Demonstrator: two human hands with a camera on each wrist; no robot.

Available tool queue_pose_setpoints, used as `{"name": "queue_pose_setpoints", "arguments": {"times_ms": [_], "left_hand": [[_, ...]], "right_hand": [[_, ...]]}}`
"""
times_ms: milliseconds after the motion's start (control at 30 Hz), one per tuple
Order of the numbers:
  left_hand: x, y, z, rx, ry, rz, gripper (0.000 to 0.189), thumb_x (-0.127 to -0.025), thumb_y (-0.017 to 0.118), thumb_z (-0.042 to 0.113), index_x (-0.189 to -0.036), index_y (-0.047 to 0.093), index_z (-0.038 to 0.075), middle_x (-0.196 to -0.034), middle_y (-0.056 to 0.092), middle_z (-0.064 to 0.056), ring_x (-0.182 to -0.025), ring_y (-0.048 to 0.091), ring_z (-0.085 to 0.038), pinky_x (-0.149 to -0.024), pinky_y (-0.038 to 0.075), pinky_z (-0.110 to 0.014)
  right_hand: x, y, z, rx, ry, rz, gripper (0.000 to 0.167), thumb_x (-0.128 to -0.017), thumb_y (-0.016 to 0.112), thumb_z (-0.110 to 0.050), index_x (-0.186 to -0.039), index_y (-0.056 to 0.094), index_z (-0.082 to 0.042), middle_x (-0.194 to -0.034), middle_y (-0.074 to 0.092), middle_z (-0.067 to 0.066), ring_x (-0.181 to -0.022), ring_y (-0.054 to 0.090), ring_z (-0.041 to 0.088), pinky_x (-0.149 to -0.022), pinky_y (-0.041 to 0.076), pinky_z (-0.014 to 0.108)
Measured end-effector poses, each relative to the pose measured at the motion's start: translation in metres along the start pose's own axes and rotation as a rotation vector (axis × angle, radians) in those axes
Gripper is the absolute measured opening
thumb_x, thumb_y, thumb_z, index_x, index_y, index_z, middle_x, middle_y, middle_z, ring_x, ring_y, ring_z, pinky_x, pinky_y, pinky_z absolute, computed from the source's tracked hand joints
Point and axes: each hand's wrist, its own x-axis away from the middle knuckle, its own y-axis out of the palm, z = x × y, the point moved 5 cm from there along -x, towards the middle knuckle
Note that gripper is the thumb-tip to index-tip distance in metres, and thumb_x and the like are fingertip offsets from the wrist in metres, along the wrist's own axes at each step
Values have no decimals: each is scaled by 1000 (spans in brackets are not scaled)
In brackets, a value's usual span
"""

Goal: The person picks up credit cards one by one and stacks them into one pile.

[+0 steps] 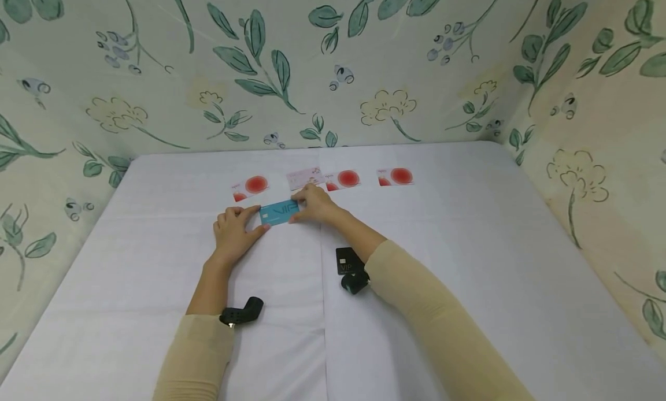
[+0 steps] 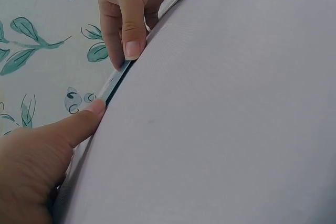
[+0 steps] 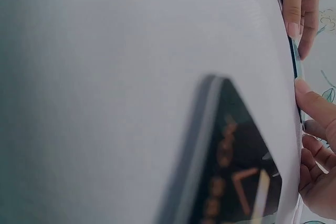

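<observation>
A blue card (image 1: 279,212) marked VIP, with a gold chip, lies on the white cloth near the far side of the table. My left hand (image 1: 234,234) grips its left end, index finger at the upper corner and thumb at the lower one. At the card's right end, my right hand (image 1: 317,204) pinches it the same way. Both wrist views show the card edge-on as a thin strip (image 2: 116,83) between the two thumbs. Under my right forearm sits a black VIP card (image 1: 347,261), partly covered by the wrist camera; it looms blurred in the right wrist view.
Beyond my hands is a row of cards: a red-and-white card (image 1: 251,188) at left, a pink card (image 1: 304,178) just behind the blue one, then two more red-and-white cards, one beside the pink card (image 1: 343,180) and another farther right (image 1: 395,177). Leaf-patterned walls (image 1: 281,71) border the table.
</observation>
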Motion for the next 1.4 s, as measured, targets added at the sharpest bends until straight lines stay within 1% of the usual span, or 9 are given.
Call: {"name": "queue_pose_setpoints", "arguments": {"times_ms": [133, 233, 333, 533, 700, 800, 933, 1067, 1400], "left_hand": [[0, 1, 0, 28, 0, 5, 59, -88, 65, 40, -137, 47, 14, -126, 37, -23, -112, 30, -38, -95, 19, -54], [1, 1, 1, 41, 21, 4, 58, -88, 66, 38, -137, 48, 12, -125, 39, -21, -112, 31, -38, -97, 19, -54], [2, 1, 2, 46, 51, 2, 57, -88, 66, 36, -136, 48, 11, -123, 42, -20, -112, 32, -37, -98, 19, -53], [2, 1, 2, 69, 81, -12, 57, -87, 67, 34, -134, 47, 9, -117, 47, -15, -111, 34, -35, -97, 19, -52], [2, 0, 5, 117, 102, -19, 60, -82, 73, 31, -132, 49, 8, -116, 50, -15, -111, 36, -34, -98, 19, -52], [3, -1, 7, 156, 111, -19, 64, -78, 77, 30, -132, 50, 8, -116, 51, -15, -111, 37, -33, -97, 23, -49], [5, 0, 8, 199, 96, -22, 71, -75, 80, 34, -134, 49, 11, -115, 50, -12, -110, 36, -30, -91, 31, -44], [5, -1, 10, 222, 111, -20, 72, -73, 81, 39, -133, 51, 12, -114, 52, -10, -108, 37, -27, -89, 33, -42], [7, -5, 18, 242, 163, 13, 61, -73, 81, 39, -123, 58, 12, -105, 53, -6, -101, 39, -24, -83, 35, -38]], "right_hand": [[1, 0, -1, 34, -43, -6, 62, -75, 79, -35, -128, 59, -9, -119, 51, 8, -103, 46, 19, -89, 42, 29], [3, -1, -2, 86, -86, -21, 62, -76, 78, -38, -127, 60, -8, -119, 53, 7, -103, 47, 18, -91, 42, 29], [4, -1, -4, 139, -117, -34, 62, -76, 77, -40, -126, 60, -8, -116, 53, 6, -101, 48, 17, -90, 43, 28], [10, -3, -8, 199, -134, -45, 62, -77, 76, -43, -126, 60, -8, -112, 53, 5, -98, 48, 17, -87, 43, 26], [15, -8, -8, 235, -186, -23, 61, -76, 76, -45, -123, 62, -9, -111, 55, 3, -97, 49, 14, -87, 44, 23], [18, -13, -9, 238, -243, 3, 58, -75, 77, -45, -119, 64, -9, -110, 56, 2, -96, 51, 14, -86, 45, 23], [23, -18, -9, 198, -289, 16, 56, -74, 78, -44, -116, 65, -9, -108, 57, 3, -94, 51, 15, -83, 45, 24], [27, -19, -7, 183, -304, 12, 58, -74, 77, -46, -116, 64, -9, -106, 56, 3, -92, 51, 15, -80, 45, 23], [36, -24, -2, 177, -332, 12, 58, -74, 77, -48, -116, 65, -10, -107, 58, 2, -92, 54, 15, -80, 46, 22]]}}
